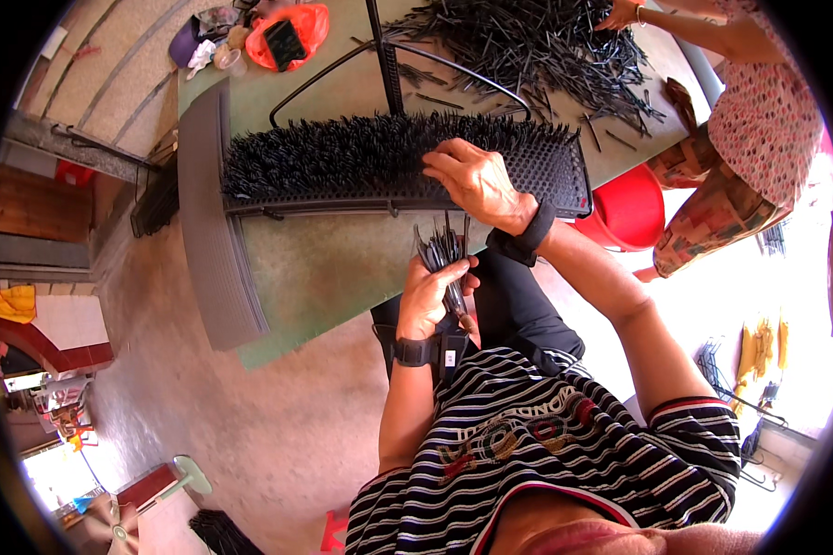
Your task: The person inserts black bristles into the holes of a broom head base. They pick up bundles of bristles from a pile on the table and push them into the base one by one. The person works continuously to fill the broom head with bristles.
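Note:
My left hand (pixel 428 294) is closed round a bundle of thin black strips (pixel 445 248), their ends pointing up toward the table. Ahead of it lies a long black perforated rack (pixel 553 176), tilted on a metal frame. Upright black pieces (pixel 315 155) fill its holes densely from the left to past the middle, while holes show bare at the right end. Over the front of the rack, where the pieces give way to bare holes, my right hand (pixel 477 182) is pinched together. Whatever its fingertips hold is too small and dark to make out.
A loose heap of black strips (pixel 537 46) covers the table's far side, where another person's hand (pixel 617 14) reaches in. A red bucket (pixel 627 211) stands right of the rack. Stacked grey sheets (pixel 215 240) lie along the green table's (pixel 319 268) left end, below a red plastic bag (pixel 313 26).

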A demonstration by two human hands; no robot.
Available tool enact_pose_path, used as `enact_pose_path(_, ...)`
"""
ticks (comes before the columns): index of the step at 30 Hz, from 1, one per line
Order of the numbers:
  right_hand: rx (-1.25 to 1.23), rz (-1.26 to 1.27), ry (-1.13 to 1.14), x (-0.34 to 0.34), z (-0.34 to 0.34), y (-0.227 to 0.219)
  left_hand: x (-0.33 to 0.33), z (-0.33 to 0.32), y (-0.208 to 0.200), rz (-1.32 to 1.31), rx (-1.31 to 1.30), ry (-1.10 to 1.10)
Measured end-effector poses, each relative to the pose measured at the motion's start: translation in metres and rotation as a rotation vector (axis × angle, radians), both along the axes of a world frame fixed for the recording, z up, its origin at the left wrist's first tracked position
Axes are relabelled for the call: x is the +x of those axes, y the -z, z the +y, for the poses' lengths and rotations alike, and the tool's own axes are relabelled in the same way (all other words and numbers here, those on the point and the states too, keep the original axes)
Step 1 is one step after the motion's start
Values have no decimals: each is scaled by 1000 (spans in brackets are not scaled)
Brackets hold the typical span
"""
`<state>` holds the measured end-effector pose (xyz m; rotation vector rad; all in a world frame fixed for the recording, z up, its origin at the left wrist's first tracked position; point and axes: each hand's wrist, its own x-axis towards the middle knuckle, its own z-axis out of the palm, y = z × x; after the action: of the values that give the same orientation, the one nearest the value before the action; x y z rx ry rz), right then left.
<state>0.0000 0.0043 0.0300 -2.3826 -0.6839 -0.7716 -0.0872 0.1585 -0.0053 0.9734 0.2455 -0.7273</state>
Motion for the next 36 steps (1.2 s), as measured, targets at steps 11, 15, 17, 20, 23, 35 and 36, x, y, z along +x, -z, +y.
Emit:
enact_pose_path(11,-227,161,81,0,-3,-8,-3,-7,-4,-46,102,22)
enact_pose_path(15,-161,118,35,-1,-3,-13,-3,-8,-6,-42,84,31)
enact_pose_path(17,-123,154,19,-4,-4,-18,-3,-8,-5,-57,85,44)
enact_pose_path(20,-41,437,-42,-15,-10,-29,0,-8,-3,-78,73,90)
enact_pose_path(23,78,793,-206,-20,-19,-26,3,-11,-10,-118,16,138)
enact_pose_path(35,887,460,62,-17,1,-22,-3,-11,12,-36,56,33)
enact_pose_path(36,834,400,64,-17,4,-20,-4,-8,14,-23,37,9)
